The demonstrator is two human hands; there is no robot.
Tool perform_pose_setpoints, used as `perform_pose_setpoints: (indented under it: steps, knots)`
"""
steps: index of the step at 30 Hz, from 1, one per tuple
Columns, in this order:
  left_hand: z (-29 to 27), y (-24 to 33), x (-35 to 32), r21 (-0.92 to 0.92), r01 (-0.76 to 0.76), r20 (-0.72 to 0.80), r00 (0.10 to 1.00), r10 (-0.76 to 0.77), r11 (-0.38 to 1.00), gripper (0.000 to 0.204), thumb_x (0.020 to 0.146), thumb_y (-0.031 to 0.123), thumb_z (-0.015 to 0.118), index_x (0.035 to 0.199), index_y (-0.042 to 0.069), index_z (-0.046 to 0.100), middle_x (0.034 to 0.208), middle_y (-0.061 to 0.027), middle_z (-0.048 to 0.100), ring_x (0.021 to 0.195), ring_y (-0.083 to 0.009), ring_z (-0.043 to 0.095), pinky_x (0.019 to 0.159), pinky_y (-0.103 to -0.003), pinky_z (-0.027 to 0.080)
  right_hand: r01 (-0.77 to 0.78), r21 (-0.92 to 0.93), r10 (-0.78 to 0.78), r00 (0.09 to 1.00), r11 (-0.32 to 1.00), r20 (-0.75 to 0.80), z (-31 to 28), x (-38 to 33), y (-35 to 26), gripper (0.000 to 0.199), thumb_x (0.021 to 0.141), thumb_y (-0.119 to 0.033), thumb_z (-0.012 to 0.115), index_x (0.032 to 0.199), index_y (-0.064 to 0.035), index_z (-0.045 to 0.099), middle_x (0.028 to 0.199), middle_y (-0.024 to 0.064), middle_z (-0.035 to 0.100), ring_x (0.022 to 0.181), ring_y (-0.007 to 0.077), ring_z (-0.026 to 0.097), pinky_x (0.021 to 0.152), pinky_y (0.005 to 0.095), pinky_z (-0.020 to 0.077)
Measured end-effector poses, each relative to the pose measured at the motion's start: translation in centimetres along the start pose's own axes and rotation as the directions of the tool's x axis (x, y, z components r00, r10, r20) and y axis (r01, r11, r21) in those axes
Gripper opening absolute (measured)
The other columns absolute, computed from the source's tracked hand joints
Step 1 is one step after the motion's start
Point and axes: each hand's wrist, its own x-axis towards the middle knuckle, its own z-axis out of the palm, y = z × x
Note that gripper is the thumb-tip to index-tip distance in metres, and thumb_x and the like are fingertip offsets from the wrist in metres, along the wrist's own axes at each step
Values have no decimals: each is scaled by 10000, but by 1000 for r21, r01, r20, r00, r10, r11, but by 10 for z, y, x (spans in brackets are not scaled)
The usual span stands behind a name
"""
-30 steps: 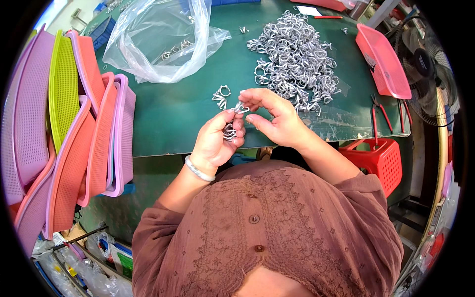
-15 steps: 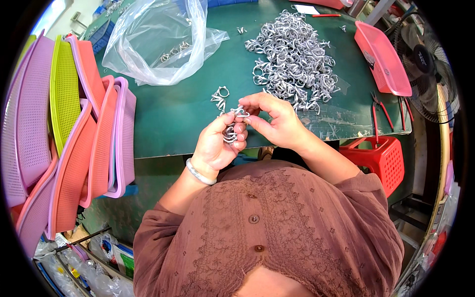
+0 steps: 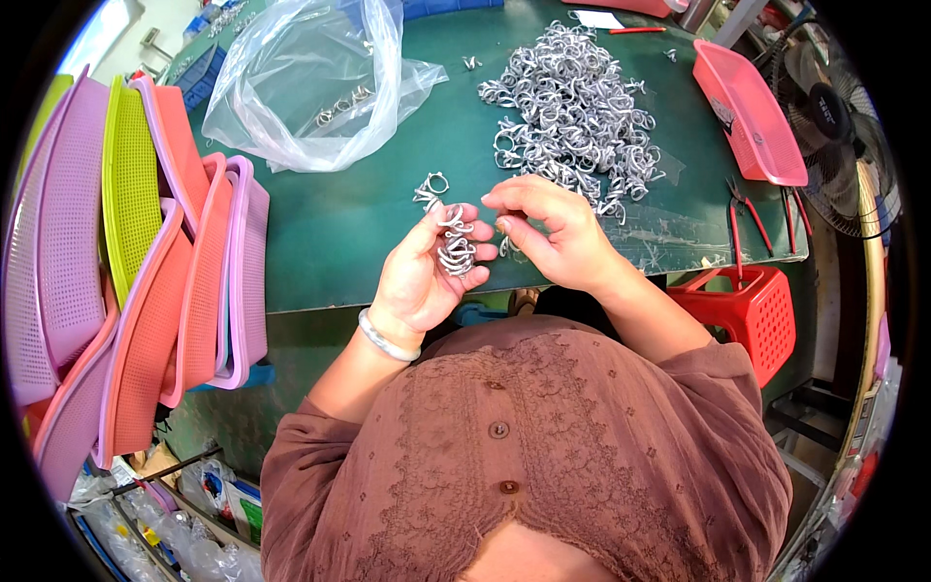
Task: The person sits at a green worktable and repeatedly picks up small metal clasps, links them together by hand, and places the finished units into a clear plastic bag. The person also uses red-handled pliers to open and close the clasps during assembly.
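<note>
Several silver metal rings (image 3: 456,252) lie stacked in my left hand (image 3: 415,276), held between the thumb and the curled fingers, palm up. Just to the right is my right hand (image 3: 572,238), apart from the left. Its fingers are bent toward the thumb, and what they hold, if anything, is hidden. Under its thumb a bit of silver metal (image 3: 509,249) shows; whether it is held or lies on the table I cannot tell. Beyond my left hand, a few loose rings (image 3: 436,182) rest on the green table (image 3: 330,233). A large heap of silver rings (image 3: 582,112) is spread farther off.
A clear plastic bag (image 3: 301,97) with some rings stands at the far left. Stacked purple, orange and green baskets (image 3: 136,194) rise on the left. To the right are a pink basket (image 3: 756,126), red-handled pliers (image 3: 737,223), a fan (image 3: 824,116) and a red stool (image 3: 756,320).
My right hand has drawn away to the right from the left hand. The left fingers have opened slightly, so more of the stacked rings shows.
</note>
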Motion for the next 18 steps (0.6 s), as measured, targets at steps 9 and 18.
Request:
perform_pose_setpoints:
  steps: [9, 18]
  knots:
    - [10, -6, 2, -127, -35, 100, 994, 48, 991, 389, 945, 282, 345, 1236, 32, 410, 1186, -146, 503, 1058, -280, 526, 916, -469, 432, 35, 55, -35, 999, 998, 6, 0, -5, -3, 260, 702, 48, 605, 953, -5, 563, 957, 92, 577, 852, 212, 585, 716, 295, 487]
    - [11, -6, 0, -123, 10, 191, 982, 14, 992, 400, 893, 137, 418, 1268, 21, 343, 1178, -118, 490, 1060, -236, 524, 950, -443, 411, -4, 33, 3, 999, 999, 36, 3, -7, -2, 292, 707, -12, 633, 993, -54, 595, 1003, 85, 579, 875, 233, 570, 728, 321, 479]
